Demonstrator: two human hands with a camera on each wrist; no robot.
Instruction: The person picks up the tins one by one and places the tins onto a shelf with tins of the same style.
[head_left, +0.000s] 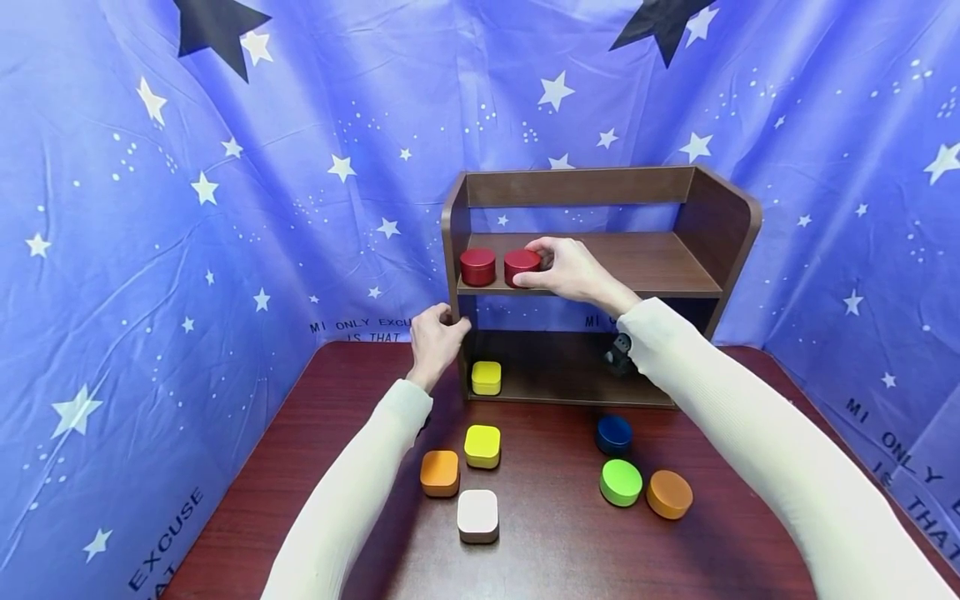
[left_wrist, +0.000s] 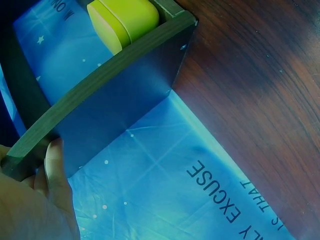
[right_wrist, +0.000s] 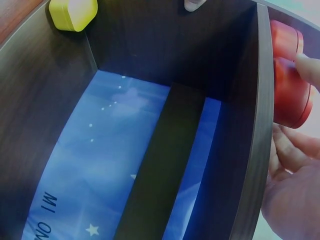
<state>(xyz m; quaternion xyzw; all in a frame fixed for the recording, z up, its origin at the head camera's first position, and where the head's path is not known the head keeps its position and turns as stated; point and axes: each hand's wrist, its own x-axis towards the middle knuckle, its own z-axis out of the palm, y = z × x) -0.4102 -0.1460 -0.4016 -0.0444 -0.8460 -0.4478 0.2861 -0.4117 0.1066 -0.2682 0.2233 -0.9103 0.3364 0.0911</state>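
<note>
My right hand (head_left: pixel 573 271) pinches a round red tin (head_left: pixel 517 268) on the upper board of a brown wooden shelf (head_left: pixel 622 258). Just left of it stands a second round red tin (head_left: pixel 477 267), near the left side panel. Both red tins (right_wrist: pixel 291 92) show past the board's edge in the right wrist view. With thumb and fingers on either side, my left hand (head_left: pixel 435 340) grips the front edge of the left side panel (left_wrist: pixel 100 82). Below, a square yellow tin (head_left: pixel 486 378) sits in the lower left corner of the shelf.
On the red-brown table, left of centre, are square yellow (head_left: pixel 482 447), orange (head_left: pixel 439 473) and white (head_left: pixel 477 515) tins. Round blue (head_left: pixel 614 434), green (head_left: pixel 621 482) and orange-brown (head_left: pixel 670 494) tins lie to the right. A small black figure (head_left: pixel 618 354) is on the lower board. A starry blue curtain (head_left: pixel 360 225) hangs behind.
</note>
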